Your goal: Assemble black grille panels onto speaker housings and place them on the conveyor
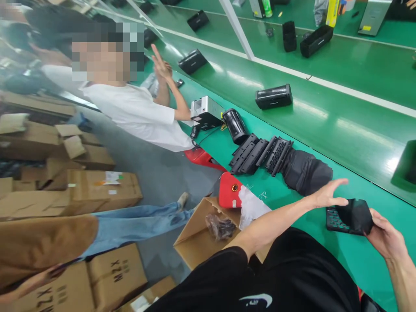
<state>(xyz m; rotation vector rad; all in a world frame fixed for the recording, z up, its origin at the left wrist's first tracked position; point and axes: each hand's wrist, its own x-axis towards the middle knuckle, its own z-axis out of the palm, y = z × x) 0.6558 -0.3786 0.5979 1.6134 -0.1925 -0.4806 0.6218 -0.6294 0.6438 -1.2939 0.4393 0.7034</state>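
Head view: our right hand [385, 236] pinches the black pouch [357, 214] that half covers a black grille part [334, 219] on the green bench [292, 203], while our left hand [326, 195] hovers just above it, fingers spread and empty. We judge it best to hold the pouch mouth wide and keep the part flat. Just beyond lies 1 row of black parts [260, 154].

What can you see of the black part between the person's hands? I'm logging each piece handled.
The black part lies flat on the green table. It is dark, plastic-looking, with a gridded face at its left end and a smooth, glossy right portion. The right hand grips its right edge; the left hand hovers open just above it.
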